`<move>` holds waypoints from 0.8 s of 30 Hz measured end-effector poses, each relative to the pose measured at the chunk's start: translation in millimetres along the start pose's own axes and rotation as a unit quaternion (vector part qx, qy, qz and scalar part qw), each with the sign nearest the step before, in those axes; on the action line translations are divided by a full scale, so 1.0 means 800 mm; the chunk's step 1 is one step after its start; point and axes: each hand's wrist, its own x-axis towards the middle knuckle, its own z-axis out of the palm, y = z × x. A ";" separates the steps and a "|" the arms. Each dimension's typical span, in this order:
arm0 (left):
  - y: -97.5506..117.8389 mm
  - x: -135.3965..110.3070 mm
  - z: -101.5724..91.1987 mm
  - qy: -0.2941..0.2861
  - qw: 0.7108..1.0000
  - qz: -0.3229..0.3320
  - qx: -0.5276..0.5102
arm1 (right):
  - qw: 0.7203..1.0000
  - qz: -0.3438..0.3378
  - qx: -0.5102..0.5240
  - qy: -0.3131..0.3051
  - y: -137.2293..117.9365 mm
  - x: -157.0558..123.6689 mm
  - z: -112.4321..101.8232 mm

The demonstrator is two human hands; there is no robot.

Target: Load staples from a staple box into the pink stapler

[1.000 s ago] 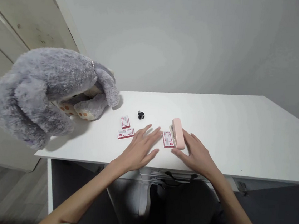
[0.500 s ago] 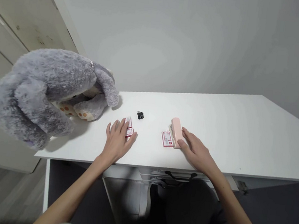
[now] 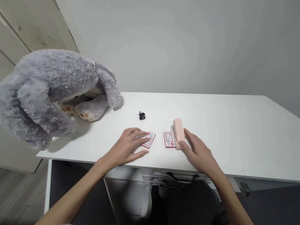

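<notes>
My left hand (image 3: pixel 127 146) lies on the white desk (image 3: pixel 244 137) with its fingers spread. Its fingertips rest on a small red-and-white box (image 3: pixel 149 140), which sits just left of a second red-and-white box (image 3: pixel 168 139). A third such box, seen earlier, is out of sight, perhaps under the hand. My right hand (image 3: pixel 198 153) lies flat and open. Its fingertips touch the near right side of a pink stapler (image 3: pixel 177 133), which lies right beside the second box.
A big grey plush toy (image 3: pixel 46 90) fills the desk's left end and overhangs the edge. A small black adapter (image 3: pixel 141 116) lies behind the boxes. A drawer handle (image 3: pixel 180 175) shows under the front edge. A pale cabinet (image 3: pixel 19 21) stands at left.
My left hand reached left to the two red boxes, then came back right, bringing a box next to the one by the stapler. My right hand and the stapler barely moved.
</notes>
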 end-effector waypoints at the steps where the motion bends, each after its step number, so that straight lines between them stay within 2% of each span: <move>1: 0.001 0.001 -0.001 -0.003 1.000 0.002 -0.004 | 1.000 -0.002 0.000 0.000 0.000 0.000 0.000; 10: 0.006 0.019 0.004 -0.014 1.000 0.017 -0.006 | 1.000 -0.015 -0.007 0.004 0.004 0.003 0.001; 18: 0.039 0.051 0.032 0.100 0.992 -0.055 -0.045 | 1.000 -0.002 -0.009 0.000 -0.004 0.002 -0.002; 24: 0.057 0.077 0.050 0.128 0.990 -0.053 -0.028 | 1.000 0.001 0.006 0.000 -0.006 0.004 -0.003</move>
